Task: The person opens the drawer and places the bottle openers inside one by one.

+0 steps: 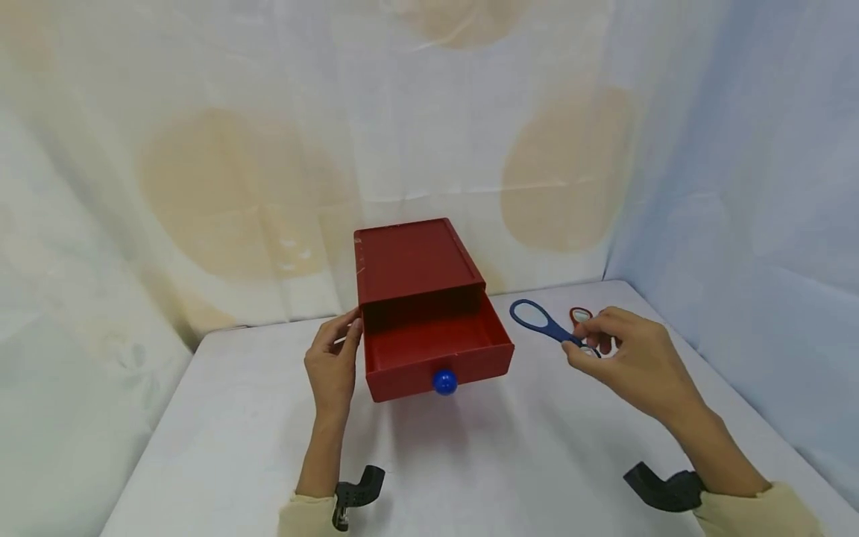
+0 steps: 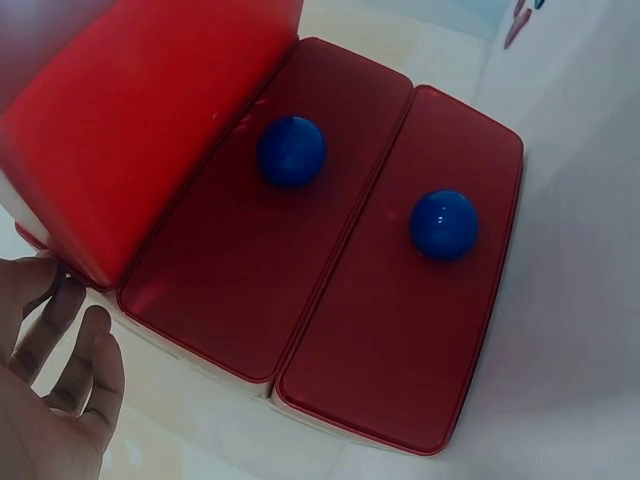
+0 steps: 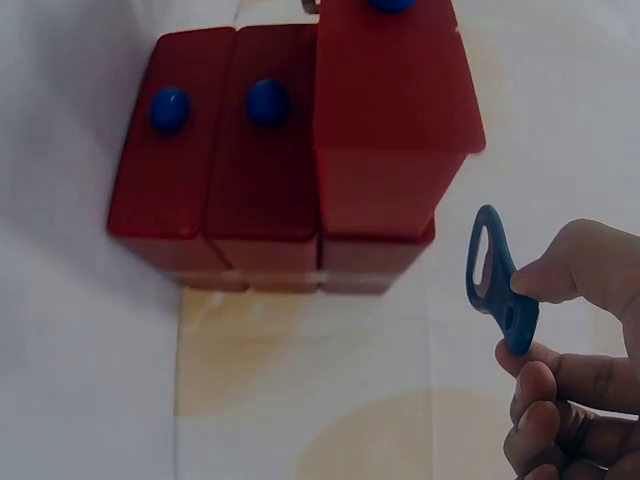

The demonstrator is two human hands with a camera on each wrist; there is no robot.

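My left hand point(image 1: 332, 362) rests straight-fingered against the red drawer cabinet point(image 1: 416, 272) to steady it, top drawer point(image 1: 436, 350) pulled open, while my right hand's point(image 1: 627, 358) fingers pinch the blue magnifier point(image 1: 540, 322) just right of the drawer, above the tabletop point(image 1: 503, 462).

table point(image 1: 470, 477): white, covered in pale cloth
backdrop point(image 1: 221, 149): white sheet with big tan round patches, hanging behind
side wall point(image 1: 772, 186): pale blue cloth on the right
red-rimmed item point(image 1: 581, 315): small, lying near the table's far right corner

Head overview; wrists near drawer box point(image 1: 423, 313)
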